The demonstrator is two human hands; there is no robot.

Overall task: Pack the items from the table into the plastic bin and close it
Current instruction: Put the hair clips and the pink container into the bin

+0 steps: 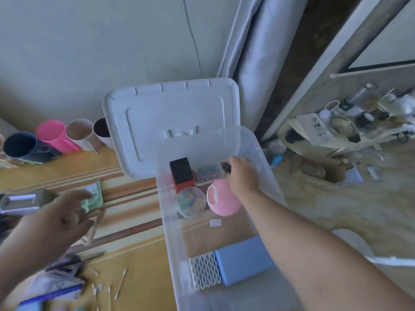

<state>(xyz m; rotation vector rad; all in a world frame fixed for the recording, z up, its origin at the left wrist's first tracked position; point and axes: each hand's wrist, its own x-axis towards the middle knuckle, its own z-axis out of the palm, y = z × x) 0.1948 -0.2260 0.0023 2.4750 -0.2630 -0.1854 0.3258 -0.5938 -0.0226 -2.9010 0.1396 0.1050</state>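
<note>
The clear plastic bin (pixel 265 158) stands at the table's right edge, its white lid (pixel 170 117) leaning open behind it. Inside lie a black and red box (pixel 182 172), a round clear container (pixel 190 202), a pink round case (pixel 221 198), a blue box (pixel 243 259) and a white honeycomb piece (pixel 204 271). My right hand (pixel 241 173) is inside the bin near the far wall, fingers closed on a small black object (pixel 226 168). My left hand (pixel 60 217) hovers blurred over the table with fingers apart, above a mint green item (pixel 94 196).
Blue, pink and beige cups (pixel 56 135) line the table's far edge. A grey box (pixel 21 202) sits at the left. Cotton swabs (pixel 119 282), pens and packets lie at the front left. Floor clutter and a cart (pixel 336 129) are at the right.
</note>
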